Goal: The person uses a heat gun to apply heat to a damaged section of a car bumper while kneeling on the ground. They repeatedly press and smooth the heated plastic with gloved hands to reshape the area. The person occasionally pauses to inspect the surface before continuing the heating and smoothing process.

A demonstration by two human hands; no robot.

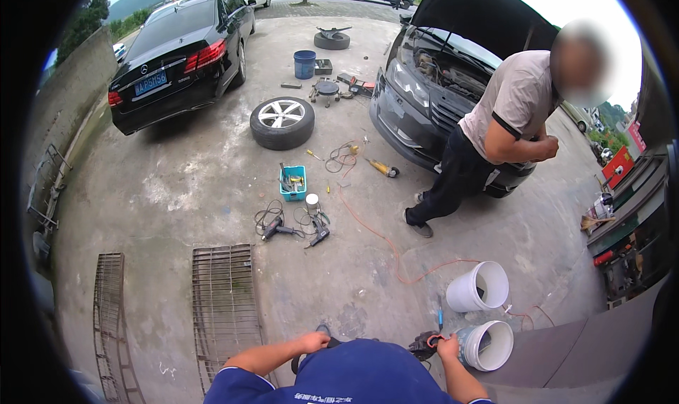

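Observation:
My left hand (316,342) is closed at the left side of my blue shirt (375,372). It is next to a dark loop, and what its fingers hold is partly hidden by the shirt. My right hand (448,347) is closed on a dark, bulky thing with a red curved part (425,343), whose kind I cannot make out. A blue-handled tool (440,316) stands just beyond that hand. Close to its right are a white bucket (503,347) and, farther off, a second white bucket (488,285).
Ahead lie two corded power tools (276,227), a teal tool basket (302,192), a yellow angle grinder (382,167) and a loose wheel (282,123). An orange cord (385,241) crosses the concrete. A person (488,132) stands by the open-hooded car (410,93). Metal grates (223,291) lie left.

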